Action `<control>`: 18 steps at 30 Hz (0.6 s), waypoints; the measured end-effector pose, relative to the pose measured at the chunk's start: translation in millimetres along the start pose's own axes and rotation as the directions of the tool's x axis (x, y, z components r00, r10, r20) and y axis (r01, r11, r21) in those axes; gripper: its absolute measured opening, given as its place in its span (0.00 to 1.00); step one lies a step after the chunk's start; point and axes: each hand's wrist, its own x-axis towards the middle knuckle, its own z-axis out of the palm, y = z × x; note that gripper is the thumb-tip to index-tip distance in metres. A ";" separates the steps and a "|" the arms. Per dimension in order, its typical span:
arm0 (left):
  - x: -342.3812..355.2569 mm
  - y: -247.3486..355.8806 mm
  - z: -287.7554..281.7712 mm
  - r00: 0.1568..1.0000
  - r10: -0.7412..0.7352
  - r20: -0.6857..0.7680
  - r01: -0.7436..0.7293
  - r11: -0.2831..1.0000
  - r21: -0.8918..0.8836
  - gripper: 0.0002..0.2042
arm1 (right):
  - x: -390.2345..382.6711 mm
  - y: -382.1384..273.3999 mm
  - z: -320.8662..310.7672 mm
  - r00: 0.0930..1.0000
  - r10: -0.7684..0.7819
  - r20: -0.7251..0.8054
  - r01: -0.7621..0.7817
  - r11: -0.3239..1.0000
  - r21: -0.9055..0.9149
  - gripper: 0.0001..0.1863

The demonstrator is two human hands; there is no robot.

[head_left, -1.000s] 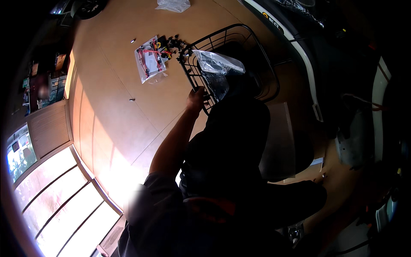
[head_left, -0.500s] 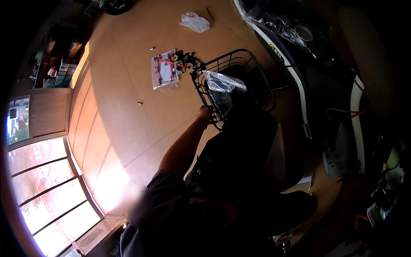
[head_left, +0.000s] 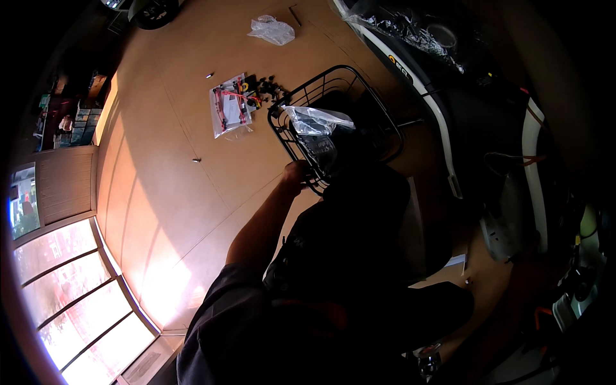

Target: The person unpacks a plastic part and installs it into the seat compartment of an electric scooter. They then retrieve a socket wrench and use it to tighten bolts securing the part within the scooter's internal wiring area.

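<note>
A black wire basket [head_left: 274,130] rests tilted on the floor in front of my knees. My left hand [head_left: 295,175] is closed around its near left rim, with the fingertips partly hidden behind the wires. Inside the basket lies a clear plastic bag [head_left: 322,120] over dark contents that I cannot make out. Beyond the basket's left corner, several small black parts [head_left: 269,88] are scattered next to a clear packet [head_left: 224,125] of red and black pieces. My right hand does not show; deep shadow covers that side.
A scooter-like vehicle with white trim [head_left: 420,80] stands close on the right. Farther off lie a crumpled clear bag [head_left: 272,30] and a thin dark rod [head_left: 294,15]. A small metal piece [head_left: 196,160] sits on the floor to the left. Bright glass panels [head_left: 77,276] line the left side.
The whole view has shifted a little, so the floor things and the basket appear farther left. My left hand keeps its hold on the basket rim.
</note>
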 end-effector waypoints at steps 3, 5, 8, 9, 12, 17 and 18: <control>14.6 5.4 -13.8 0.961 0.150 0.231 -0.206 0.948 0.243 0.05 | -2.1 5.4 6.5 0.999 0.017 -0.038 -0.016 0.999 0.041 0.46; 18.2 18.4 -18.5 0.913 0.232 0.337 -0.362 0.841 0.402 0.08 | -3.4 4.4 6.7 0.999 0.026 0.033 -0.027 0.999 0.035 0.46; 18.3 43.3 -7.8 0.986 -0.014 0.167 0.032 0.994 -0.103 0.16 | 0.2 0.1 -4.8 0.993 0.036 0.116 -0.039 0.999 0.019 0.45; 18.4 48.5 -6.0 0.991 0.013 0.131 0.005 0.991 -0.136 0.17 | 2.0 -4.0 -5.6 0.990 0.040 0.138 -0.044 0.999 0.023 0.45; 58.9 60.4 -13.2 0.994 0.050 0.094 -0.036 0.988 -0.148 0.10 | 3.4 -0.6 -3.6 0.996 0.004 0.090 -0.003 1.000 -0.007 0.43; 51.1 84.2 3.8 0.999 0.016 0.040 -0.013 0.996 -0.086 0.20 | -8.0 -8.5 15.5 0.995 -0.092 -0.044 0.086 0.989 -0.121 0.43; 56.8 88.4 4.5 0.999 -0.016 0.034 0.019 0.994 -0.105 0.19 | -5.0 -3.1 12.1 0.996 -0.083 -0.034 0.077 0.987 -0.140 0.42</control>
